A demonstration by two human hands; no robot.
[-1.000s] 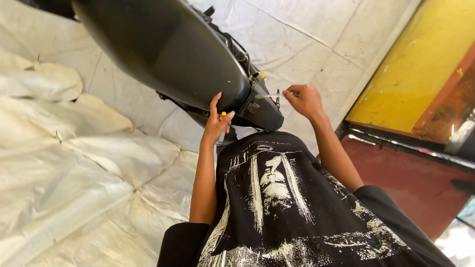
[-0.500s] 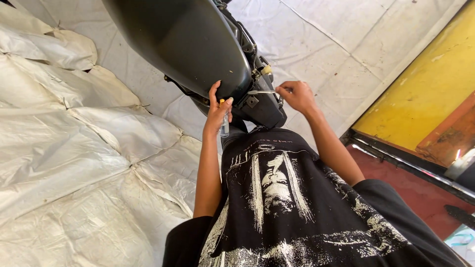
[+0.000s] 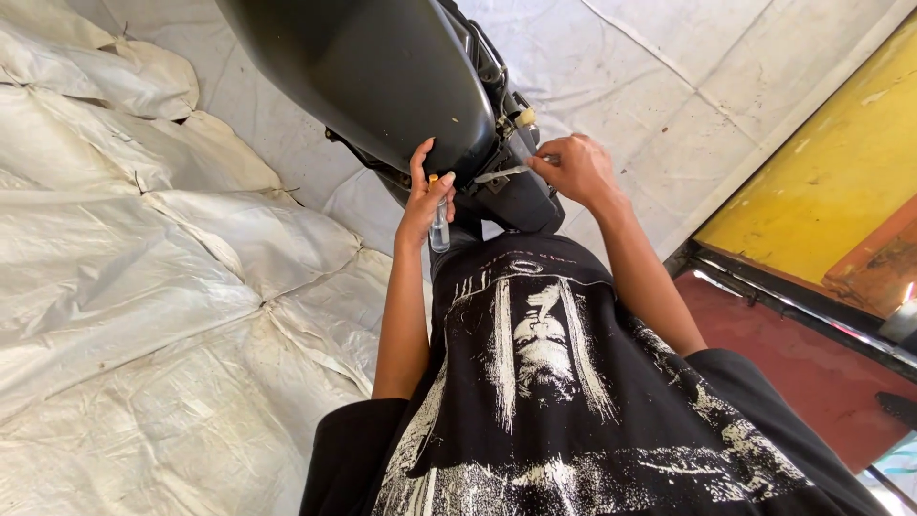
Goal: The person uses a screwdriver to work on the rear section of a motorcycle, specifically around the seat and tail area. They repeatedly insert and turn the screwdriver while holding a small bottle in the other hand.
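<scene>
Under the dark scooter body (image 3: 382, 76), your two hands work at its lower edge, w/ your black printed shirt (image 3: 564, 382) filling the bottom of the view. Your left hand (image 3: 425, 196) rests against the glossy panel, index finger stretched up along it, other fingers curled round a small clear tube-like tool w/ a yellow tip (image 3: 438, 225); the tool hangs roughly upright, just below the panel edge. Your right hand (image 3: 573, 167) is pinched shut on the end of a thin silvery strip or blade (image 3: 501, 174), which runs leftwards toward the dark mechanical parts (image 3: 501, 115) tucked under the panel; can't tell exactly what the strip's far end touches. Hands are near each other but apart, strip lying between them. Small pale yellowish cap (image 3: 524, 117) shows among the parts, above the right hand. White woven sheeting (image 3: 162, 287), creased and stained, covers the ground at left; yellow board (image 3: 821, 182) and a reddish floor (image 3: 793, 344) lie at right.
</scene>
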